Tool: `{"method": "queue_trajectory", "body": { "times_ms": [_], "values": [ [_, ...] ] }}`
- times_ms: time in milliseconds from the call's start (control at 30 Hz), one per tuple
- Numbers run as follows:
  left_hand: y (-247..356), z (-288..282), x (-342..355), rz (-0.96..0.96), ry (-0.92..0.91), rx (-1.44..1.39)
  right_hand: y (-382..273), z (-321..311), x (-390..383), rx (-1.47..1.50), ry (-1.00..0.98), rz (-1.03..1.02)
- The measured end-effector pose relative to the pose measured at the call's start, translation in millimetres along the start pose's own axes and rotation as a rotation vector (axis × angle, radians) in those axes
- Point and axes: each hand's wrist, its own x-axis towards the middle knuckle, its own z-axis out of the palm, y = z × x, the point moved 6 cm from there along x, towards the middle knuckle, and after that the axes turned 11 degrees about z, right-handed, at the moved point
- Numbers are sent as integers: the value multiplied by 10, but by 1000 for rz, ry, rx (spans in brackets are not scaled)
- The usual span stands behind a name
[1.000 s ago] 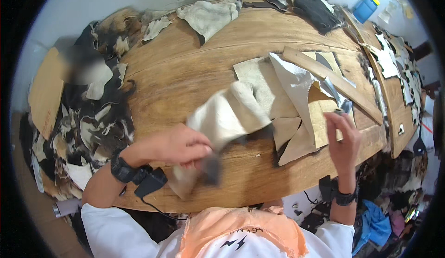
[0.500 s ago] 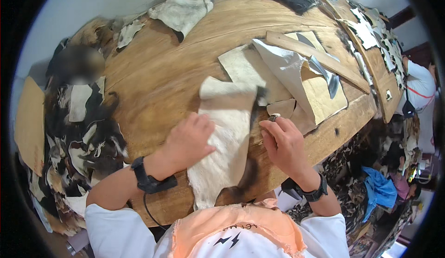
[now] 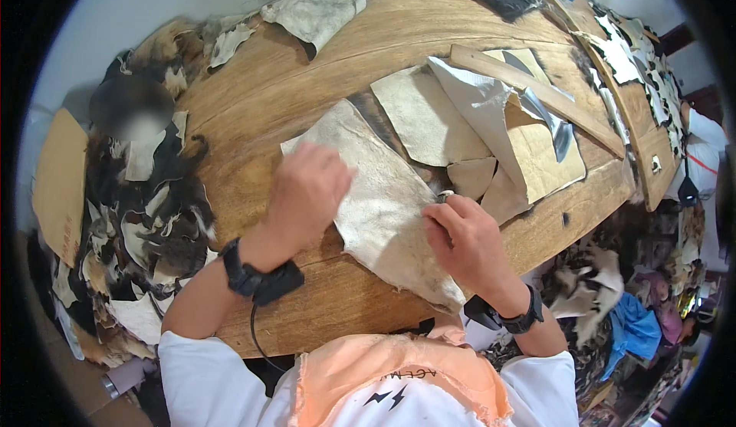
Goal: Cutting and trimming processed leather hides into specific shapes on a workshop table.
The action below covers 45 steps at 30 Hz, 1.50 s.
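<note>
A pale piece of hide [image 3: 383, 205], flesh side up, lies slantwise on the wooden table in front of me, its narrow end near the table's front edge. Over its left side is my left hand [image 3: 310, 185], with fingers blurred and partly curled; whether they touch the hide I cannot tell. My right hand [image 3: 468, 243] is closed at the hide's right edge, thumb and fingers pinched together. A small pale and dark thing [image 3: 445, 195] shows at its fingertips, too small to name.
Right of the hide lie flat pale pieces [image 3: 422, 113], a folded white sheet [image 3: 479, 105] and a wooden board [image 3: 540, 101]. Hide scraps [image 3: 146, 235] heap up at the left. Another hide [image 3: 318, 17] lies at the far edge. A person [image 3: 701, 151] is at far right.
The hide has turned, its far end swinging left and its near end right; its rolled far edge now lies flat. My left hand has lifted and moved up slightly. My right hand stays closed.
</note>
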Motion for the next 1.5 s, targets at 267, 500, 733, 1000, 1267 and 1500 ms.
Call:
{"method": "queue_trajectory", "body": {
  "times_ms": [267,500,733,1000,1267,1500],
  "values": [
    [-5,503,-36,18,-174,138,-54,-59,154,-60,-1,-8],
    [-391,464,255,14,-168,91,65,92,599,-287,62,-66],
    [-580,397,383,-4,-158,145,89,400,716,-659,29,-185],
    [-625,412,449,94,-53,77,189,348,749,-577,42,-218],
    [-554,453,395,84,-34,92,143,2,865,-292,76,-93],
    [-483,451,428,102,-13,32,44,229,1024,-245,-45,-143]
  ]
}}
